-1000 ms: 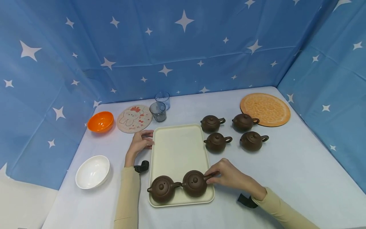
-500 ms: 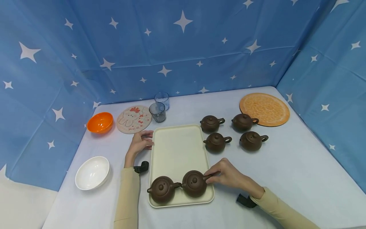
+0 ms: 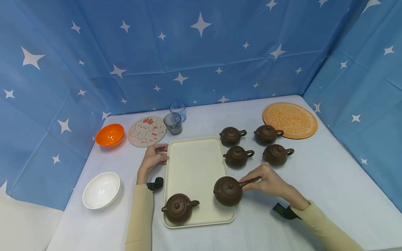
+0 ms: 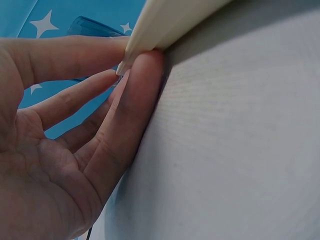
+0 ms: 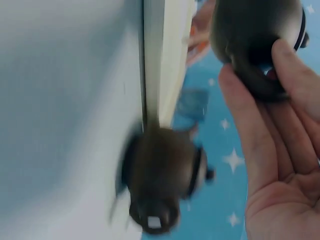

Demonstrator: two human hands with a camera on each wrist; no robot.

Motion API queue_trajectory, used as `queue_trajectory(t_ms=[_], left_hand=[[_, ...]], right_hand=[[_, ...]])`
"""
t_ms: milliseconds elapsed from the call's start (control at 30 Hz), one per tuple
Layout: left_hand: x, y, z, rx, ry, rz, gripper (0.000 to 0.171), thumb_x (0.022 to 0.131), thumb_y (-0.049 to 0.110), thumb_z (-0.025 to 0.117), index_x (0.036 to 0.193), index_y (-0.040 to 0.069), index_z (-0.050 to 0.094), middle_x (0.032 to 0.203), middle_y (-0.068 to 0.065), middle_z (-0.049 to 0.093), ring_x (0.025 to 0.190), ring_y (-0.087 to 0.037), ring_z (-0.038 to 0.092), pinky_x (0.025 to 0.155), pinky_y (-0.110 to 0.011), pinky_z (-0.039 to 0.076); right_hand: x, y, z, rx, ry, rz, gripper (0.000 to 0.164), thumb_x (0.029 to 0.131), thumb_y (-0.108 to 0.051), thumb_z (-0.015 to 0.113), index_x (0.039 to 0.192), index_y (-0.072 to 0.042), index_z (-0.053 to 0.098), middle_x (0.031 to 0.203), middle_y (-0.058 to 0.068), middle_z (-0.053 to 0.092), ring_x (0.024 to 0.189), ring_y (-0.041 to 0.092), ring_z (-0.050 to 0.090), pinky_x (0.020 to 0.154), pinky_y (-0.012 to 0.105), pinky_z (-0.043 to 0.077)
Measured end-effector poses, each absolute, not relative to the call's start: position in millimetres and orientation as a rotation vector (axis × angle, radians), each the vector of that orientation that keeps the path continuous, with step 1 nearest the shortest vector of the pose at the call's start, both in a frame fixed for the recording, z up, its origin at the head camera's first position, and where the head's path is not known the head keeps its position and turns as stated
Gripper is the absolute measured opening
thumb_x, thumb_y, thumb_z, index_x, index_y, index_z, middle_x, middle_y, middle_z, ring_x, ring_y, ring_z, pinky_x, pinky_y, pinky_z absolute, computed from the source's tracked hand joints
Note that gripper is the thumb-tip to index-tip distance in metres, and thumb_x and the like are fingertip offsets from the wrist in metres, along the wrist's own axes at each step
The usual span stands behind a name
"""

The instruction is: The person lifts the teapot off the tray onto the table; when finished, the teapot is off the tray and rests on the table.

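In the head view my right hand [image 3: 270, 181] pinches the handle of a dark brown teapot [image 3: 227, 191] over the right edge of the cream tray [image 3: 196, 160]. The right wrist view shows this teapot [image 5: 255, 25] lifted, with thumb and fingers [image 5: 250, 125] on its handle. A second teapot [image 3: 178, 208] sits in the tray's near left corner, handle to the right. My left hand [image 3: 154, 158] holds the tray's left rim; in the left wrist view its fingers [image 4: 135, 95] pinch the rim [image 4: 145, 35].
Several more brown teapots [image 3: 237, 156] stand right of the tray. Behind it are two glasses [image 3: 173, 123] and a rabbit-print mat [image 3: 147, 131]. An orange bowl [image 3: 110, 135] and a white bowl [image 3: 101, 190] lie left. An orange round mat [image 3: 290, 120] is at the far right.
My right hand has lifted its teapot and moved it right and slightly away from me, apart from the other teapot on the tray. The left hand has stayed at the rim.
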State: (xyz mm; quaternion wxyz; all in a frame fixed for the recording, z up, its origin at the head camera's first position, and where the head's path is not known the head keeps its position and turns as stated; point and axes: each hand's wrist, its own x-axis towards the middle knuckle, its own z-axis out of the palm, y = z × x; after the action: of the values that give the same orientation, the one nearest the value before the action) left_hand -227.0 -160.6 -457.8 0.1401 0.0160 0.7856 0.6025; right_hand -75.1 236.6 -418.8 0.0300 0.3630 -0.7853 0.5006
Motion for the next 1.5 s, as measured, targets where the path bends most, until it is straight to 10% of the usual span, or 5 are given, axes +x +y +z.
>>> queue_trajectory(t_ms=[700, 1500], left_hand=[[-225, -162, -456, 0.055, 2.288, 1.723, 0.060, 0.075, -0.014, 0.064, 0.133, -0.005, 0.052, 0.119, -0.025, 0.056, 0.080, -0.021, 0.064, 0.061, -0.030, 0.061], [-225, -160, -457, 0.042, 2.275, 1.734, 0.058, 0.075, -0.013, 0.064, 0.132, -0.005, 0.053, 0.117, -0.024, 0.056, 0.080, -0.020, 0.063, 0.063, -0.031, 0.061]], right_hand=[[-49, 375, -408, 0.662, -2.586, 1.409, 0.027, 0.066, 0.017, 0.076, 0.088, 0.000, 0.076, 0.084, -0.002, 0.075, 0.076, 0.004, 0.070, 0.061, 0.017, 0.057], [-43, 415, -435, 0.491, -2.713, 1.461, 0.019, 0.071, 0.013, 0.074, 0.088, 0.004, 0.076, 0.085, -0.008, 0.074, 0.076, 0.004, 0.070, 0.061, 0.019, 0.058]])
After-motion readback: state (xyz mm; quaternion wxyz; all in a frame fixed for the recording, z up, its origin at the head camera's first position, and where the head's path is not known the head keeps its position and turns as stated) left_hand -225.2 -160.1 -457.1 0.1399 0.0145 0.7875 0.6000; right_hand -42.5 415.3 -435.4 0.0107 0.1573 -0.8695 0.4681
